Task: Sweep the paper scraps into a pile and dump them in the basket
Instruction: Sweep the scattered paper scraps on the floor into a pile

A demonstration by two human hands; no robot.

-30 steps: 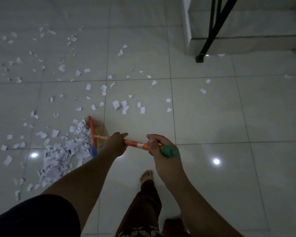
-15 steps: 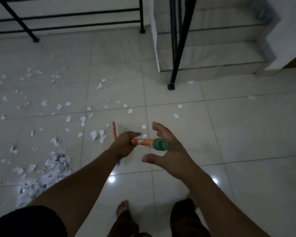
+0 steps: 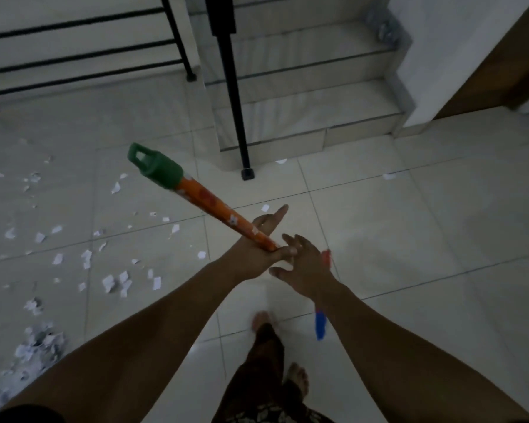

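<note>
My left hand (image 3: 264, 239) grips the orange broom handle (image 3: 220, 212), with its index finger stretched out. The handle's green cap (image 3: 155, 167) points up and to the left, towards the camera. Just right of it, my right hand (image 3: 303, 265) is spread open, its fingertips next to the handle. The broom head's red and blue edge (image 3: 319, 326) shows behind my right forearm, low over the floor. White paper scraps (image 3: 116, 282) lie scattered on the tiles at left, and a denser pile (image 3: 34, 346) sits at the lower left. No basket is in view.
Tiled steps (image 3: 303, 117) rise straight ahead, with a black railing post (image 3: 245, 170) at their corner and black rails (image 3: 83, 56) at the upper left. A wall (image 3: 434, 56) stands at the right. Single scraps (image 3: 388, 176) lie near the steps. My bare feet (image 3: 297, 377) are below.
My right hand came off the handle's end and is spread open. The handle swung round, its green cap now up-left and the broom head to the right, away from the pile.
</note>
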